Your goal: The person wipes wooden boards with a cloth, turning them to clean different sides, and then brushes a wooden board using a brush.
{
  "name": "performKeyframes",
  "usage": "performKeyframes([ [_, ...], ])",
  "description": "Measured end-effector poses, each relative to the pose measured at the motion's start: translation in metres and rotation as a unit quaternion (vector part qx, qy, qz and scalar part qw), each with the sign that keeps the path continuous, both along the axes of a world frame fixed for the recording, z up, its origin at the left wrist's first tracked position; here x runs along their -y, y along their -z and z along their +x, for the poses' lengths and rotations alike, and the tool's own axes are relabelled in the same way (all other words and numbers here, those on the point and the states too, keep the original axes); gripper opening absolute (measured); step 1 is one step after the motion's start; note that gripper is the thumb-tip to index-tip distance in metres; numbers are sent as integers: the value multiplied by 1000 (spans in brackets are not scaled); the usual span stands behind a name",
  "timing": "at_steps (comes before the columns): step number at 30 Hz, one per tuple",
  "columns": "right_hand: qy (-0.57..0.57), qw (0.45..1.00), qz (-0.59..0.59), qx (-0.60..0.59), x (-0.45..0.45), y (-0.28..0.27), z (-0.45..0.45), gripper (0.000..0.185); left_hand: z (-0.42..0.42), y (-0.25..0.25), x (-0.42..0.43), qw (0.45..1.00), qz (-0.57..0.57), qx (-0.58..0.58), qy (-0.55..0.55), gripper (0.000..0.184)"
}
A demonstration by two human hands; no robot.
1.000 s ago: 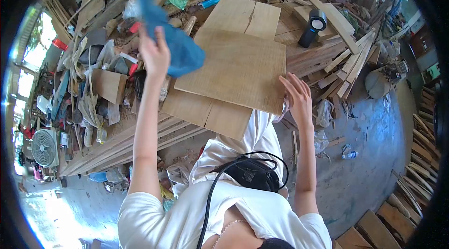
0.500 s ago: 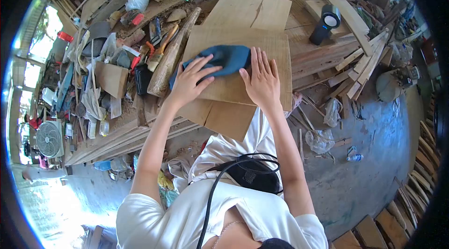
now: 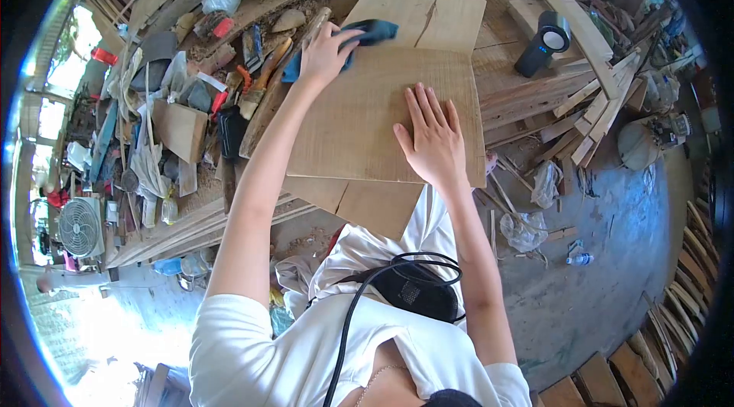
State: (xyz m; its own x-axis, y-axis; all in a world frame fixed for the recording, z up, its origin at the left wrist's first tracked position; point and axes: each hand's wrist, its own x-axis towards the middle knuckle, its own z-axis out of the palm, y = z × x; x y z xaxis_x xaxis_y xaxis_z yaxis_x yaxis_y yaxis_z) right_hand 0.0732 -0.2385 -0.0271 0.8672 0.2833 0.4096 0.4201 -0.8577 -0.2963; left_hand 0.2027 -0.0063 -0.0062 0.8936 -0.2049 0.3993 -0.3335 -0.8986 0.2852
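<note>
My left hand (image 3: pixel 324 55) is closed on a dark blue cloth (image 3: pixel 375 32) near the far left corner of the cardboard box (image 3: pixel 359 124). Part of the cloth is smeared by motion, and some of it shows on the left side of my wrist. My right hand (image 3: pixel 436 131) lies flat on the right half of the cardboard with its fingers stretched out, holding nothing. One cardboard flap (image 3: pixel 447 13) spreads out at the far side, and another flap (image 3: pixel 378 204) hangs at the near side, by my lap.
On the cluttered bench left of the box lie a brush (image 3: pixel 264 86) and a rough wooden piece (image 3: pixel 256 128). A black cylindrical device (image 3: pixel 543 43) stands at the right, among wood strips (image 3: pixel 604 112). A fan (image 3: pixel 80 227) is at the far left.
My left hand has moved up and away with the blue cloth, from the middle of the cardboard to its far left corner. My right hand stays flat, slightly nearer to me.
</note>
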Motion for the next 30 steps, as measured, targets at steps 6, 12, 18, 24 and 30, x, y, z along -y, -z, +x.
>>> performKeyframes([
  [6, -1, 1000, 23, 17, 1, -1, 1, 54, -71, 2, 0, 999, 30, 35, 0, 27],
  [12, -6, 999, 22, 35, 1, 3, 2, 52, -215, -12, 14, 996, 57, -66, 16, 37],
  [18, -33, 999, 13, 24, 5, 4, 4, 50, -137, -1, 13, 990, 136, 13, -39, 25],
  [24, -17, 999, 33, 14, 3, 1, 1, 48, -16, -12, 14, 974, 171, -21, -149, 27],
  [30, -15, 999, 36, 22, 3, 2, 4, 46, -167, -7, 23, 990, 54, -34, -123, 26],
])
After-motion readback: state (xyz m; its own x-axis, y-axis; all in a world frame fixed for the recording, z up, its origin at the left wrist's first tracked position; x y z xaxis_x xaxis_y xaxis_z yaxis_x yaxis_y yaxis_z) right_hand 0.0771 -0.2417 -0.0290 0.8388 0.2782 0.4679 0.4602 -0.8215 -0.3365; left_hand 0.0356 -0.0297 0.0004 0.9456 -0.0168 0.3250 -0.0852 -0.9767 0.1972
